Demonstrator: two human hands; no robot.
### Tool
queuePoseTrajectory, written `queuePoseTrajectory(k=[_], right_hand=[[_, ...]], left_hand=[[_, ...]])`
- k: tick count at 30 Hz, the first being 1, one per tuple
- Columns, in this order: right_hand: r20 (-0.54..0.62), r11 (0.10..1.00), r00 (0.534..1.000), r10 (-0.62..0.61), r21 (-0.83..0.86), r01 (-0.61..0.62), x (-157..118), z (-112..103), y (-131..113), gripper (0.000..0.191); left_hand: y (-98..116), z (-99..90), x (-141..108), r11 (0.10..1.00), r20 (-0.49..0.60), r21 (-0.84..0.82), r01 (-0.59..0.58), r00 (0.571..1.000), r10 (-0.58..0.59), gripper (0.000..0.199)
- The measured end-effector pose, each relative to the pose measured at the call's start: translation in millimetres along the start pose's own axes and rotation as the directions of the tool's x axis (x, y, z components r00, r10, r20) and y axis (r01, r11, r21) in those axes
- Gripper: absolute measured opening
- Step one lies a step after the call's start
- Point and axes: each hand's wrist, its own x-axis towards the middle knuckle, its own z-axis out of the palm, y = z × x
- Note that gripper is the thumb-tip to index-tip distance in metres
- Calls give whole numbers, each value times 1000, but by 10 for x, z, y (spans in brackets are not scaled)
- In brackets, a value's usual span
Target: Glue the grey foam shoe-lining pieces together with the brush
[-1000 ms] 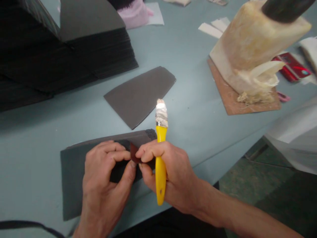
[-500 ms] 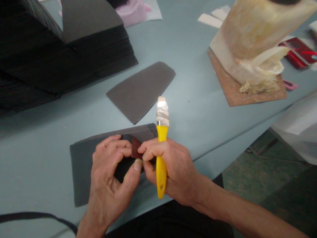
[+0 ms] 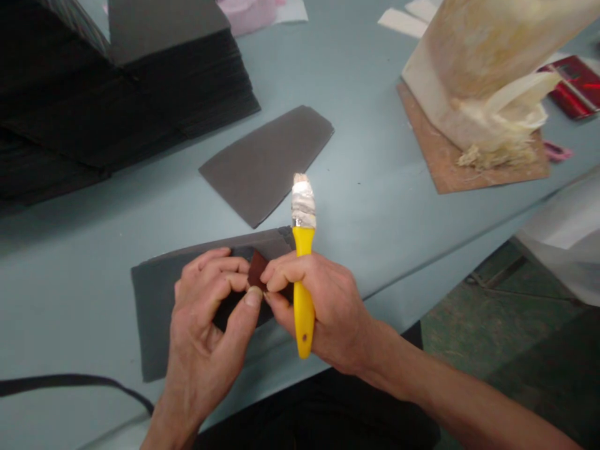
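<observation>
Yellow-handled brush (image 3: 304, 240), head view: held in my right hand (image 3: 330, 306), bristles pointing away from me, handle crossing behind the curled forefinger. The thumb and fingertips of that hand are drawn together at a reddish-brown piece (image 3: 257, 267). My left hand (image 3: 204, 325) lies over a dark grey sheet (image 3: 152, 319) on the bench (image 3: 360, 231); its thumb and fingertips meet the reddish-brown piece from the other side, though I cannot tell whether they are clamped on it. Beyond the sheet, well short of the black stack (image 3: 197, 90), lies a grey panel (image 3: 267, 162). At right, a stained whitish container (image 3: 473, 69) stands on a brown board (image 3: 438, 169).
</observation>
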Motion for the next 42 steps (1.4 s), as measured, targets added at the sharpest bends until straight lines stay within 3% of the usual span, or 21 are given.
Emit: queuePoseTrajectory(k=[14,19,28,42], right_hand=[[45,998,999,4,68,-7,67,-95,-2,9],[-25,988,995,95,125,-91,35,-56,14,13],[-68,985,992,108,140,-98,9,-35,22,15],[-58,999,998,-36,-24,34,-36,-46,-6,13]], left_hand=[[8,3,12,1000,-6,5,21,1000,-21,22],[15,24,24,1000,-22,0,-11,1000,11,19],[-16,75,37,1000,-56,1,-1,998,1,9],[-44,93,4,1000,-82,-10,0,997,-1,9]])
